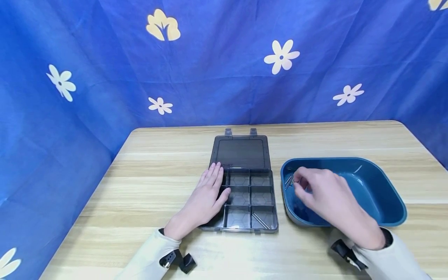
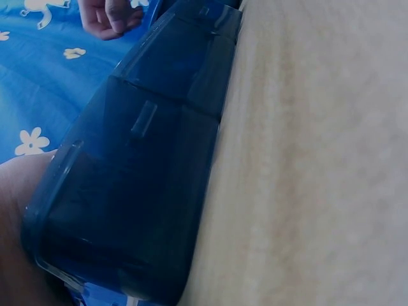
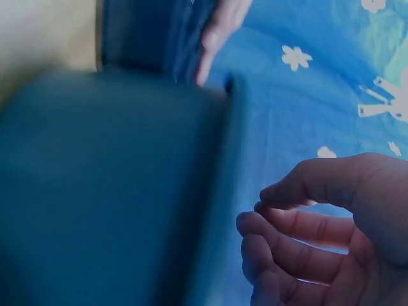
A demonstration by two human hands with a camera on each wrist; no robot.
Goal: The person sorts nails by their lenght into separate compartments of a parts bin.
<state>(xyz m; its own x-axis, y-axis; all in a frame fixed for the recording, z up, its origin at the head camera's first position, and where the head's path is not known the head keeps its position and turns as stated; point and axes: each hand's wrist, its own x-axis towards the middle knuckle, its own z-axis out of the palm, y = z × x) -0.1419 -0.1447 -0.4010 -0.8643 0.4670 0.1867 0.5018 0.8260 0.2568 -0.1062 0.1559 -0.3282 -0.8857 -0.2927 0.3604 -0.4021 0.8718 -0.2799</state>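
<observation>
My left hand (image 1: 206, 194) lies flat with fingers extended over the left column of a dark translucent compartment box (image 1: 238, 216), hiding part of it. The lid (image 1: 241, 152) is folded back. Two thin metal rods (image 1: 260, 220) lie in its front right compartment. At the left end of a blue plastic basin (image 1: 371, 190), my right hand (image 1: 325, 194) reaches in with curled fingers, beside several short metal rods (image 1: 288, 182). In the right wrist view, its thumb and index fingertips (image 3: 271, 193) come together; I cannot tell whether a rod is between them.
Box and basin stand side by side on a light wood-grain table (image 1: 157, 155), a narrow strip of tabletop between them. A blue curtain with white flowers (image 1: 217, 62) hangs behind the table and along its left side. The basin's raised rim (image 1: 395, 182) surrounds the right hand's work.
</observation>
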